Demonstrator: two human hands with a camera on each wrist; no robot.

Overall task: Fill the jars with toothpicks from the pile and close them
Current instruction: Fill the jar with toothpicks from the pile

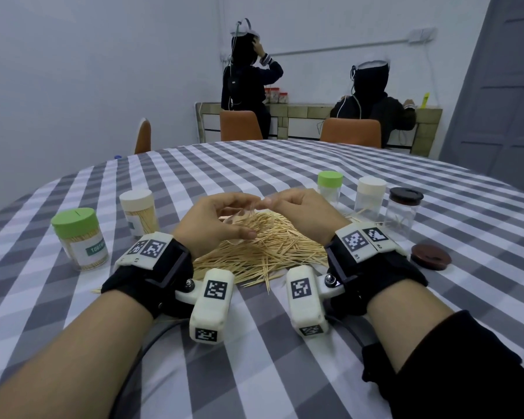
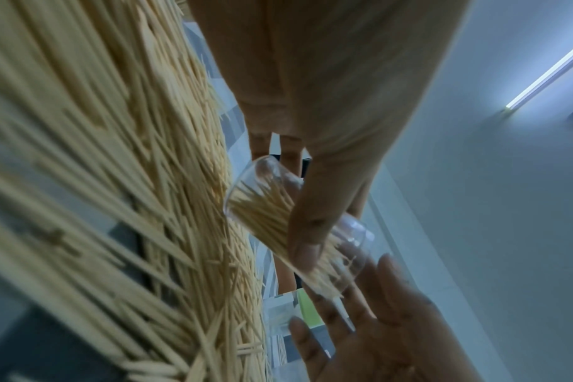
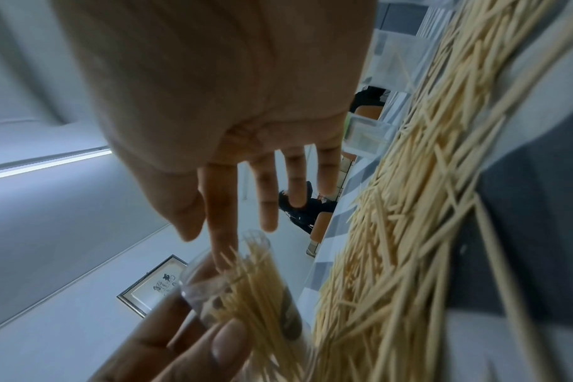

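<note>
A big pile of toothpicks [image 1: 270, 252] lies on the checked tablecloth in front of me. Above it my left hand [image 1: 224, 217] grips a clear open jar [image 1: 243, 215], tilted and partly filled with toothpicks. In the left wrist view the thumb [image 2: 314, 214] crosses the jar [image 2: 269, 206]. My right hand [image 1: 291, 207] is at the jar's mouth. In the right wrist view its fingers [image 3: 265, 196] are straight, and the index finger touches toothpicks sticking out of the jar [image 3: 249, 281]. It holds nothing.
Two full, lidded jars stand on the left: green lid [image 1: 79, 237], cream lid [image 1: 139, 213]. On the right stand near-empty jars with a green lid [image 1: 329, 184], a cream lid [image 1: 370, 196] and a dark lid [image 1: 404, 210]. A loose brown lid [image 1: 430, 257] lies nearby. Two people sit behind.
</note>
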